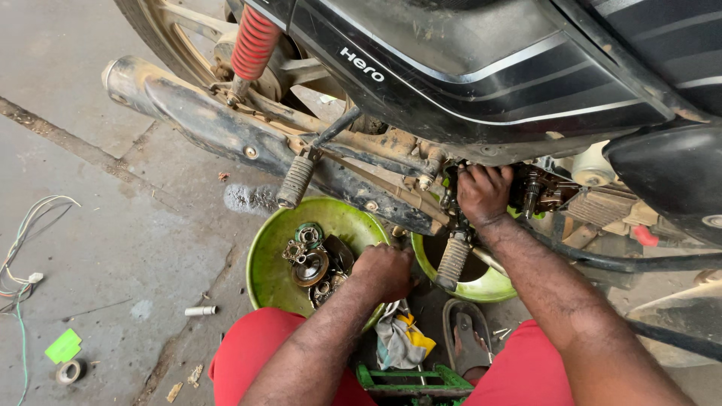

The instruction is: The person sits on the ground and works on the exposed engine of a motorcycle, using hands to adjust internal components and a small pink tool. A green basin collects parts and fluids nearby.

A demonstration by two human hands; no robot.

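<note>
Nearest, at six o'clock, a green stool (410, 376) sits between the person's red-clad knees, a crumpled rag (398, 340) just above it. The left hand (385, 271) is curled into a fist at the rim of a green bowl (269, 263) holding greasy engine parts (314, 259); what it grips I cannot tell. A second green bowl (489, 284) lies at its three o'clock. Farther up, the right hand (483, 193) presses into the motorcycle's open engine (545, 188), fingers bent and hidden. At eleven o'clock run the muddy exhaust (195, 113) and red shock spring (254, 34).
</note>
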